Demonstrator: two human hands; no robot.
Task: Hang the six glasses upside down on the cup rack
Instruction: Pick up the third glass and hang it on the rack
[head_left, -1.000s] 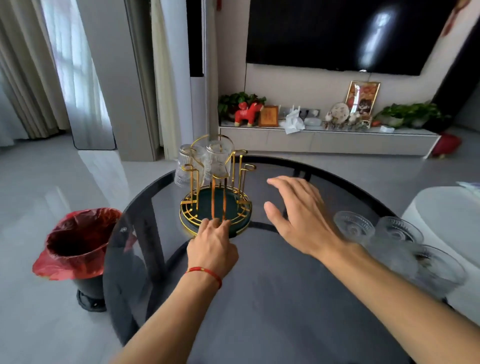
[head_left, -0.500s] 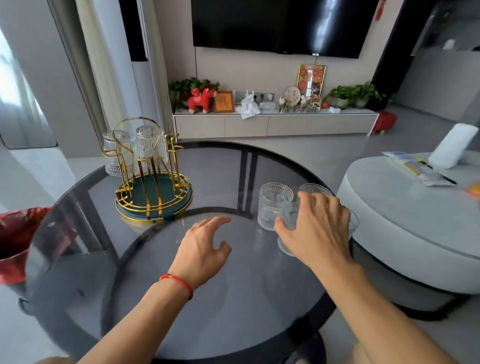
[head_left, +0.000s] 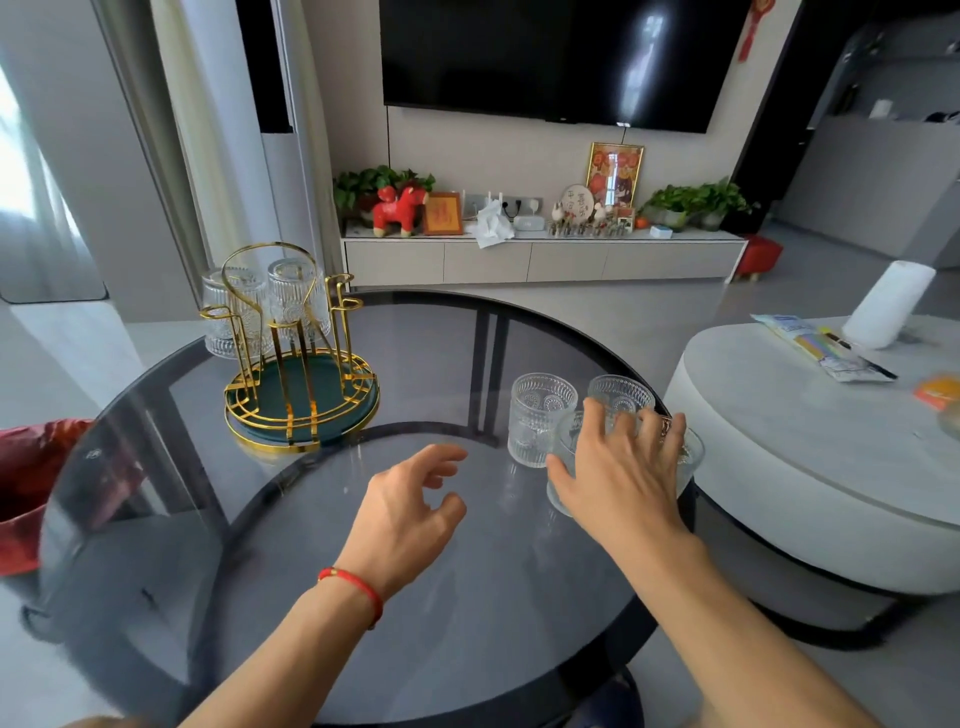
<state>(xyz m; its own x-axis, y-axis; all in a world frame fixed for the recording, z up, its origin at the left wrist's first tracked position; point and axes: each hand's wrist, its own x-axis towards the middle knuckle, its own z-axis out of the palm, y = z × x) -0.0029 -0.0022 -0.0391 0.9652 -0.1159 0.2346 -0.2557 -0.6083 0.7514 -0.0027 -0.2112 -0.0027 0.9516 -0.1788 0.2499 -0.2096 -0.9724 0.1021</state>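
Hanging upside down on the gold cup rack (head_left: 301, 374) at the desk's (head_left: 322, 597) far left are two glasses (head_left: 298, 299). At the right edge stand upright glasses: two clearly seen (head_left: 540, 415), at least one more under the right hand (head_left: 621, 475), total uncertain. That hand lies spread over the near glass (head_left: 563, 447), fingers draped across its rim; grip cannot be confirmed. The left hand (head_left: 410, 506) hovers empty, fingers loosely curled apart.
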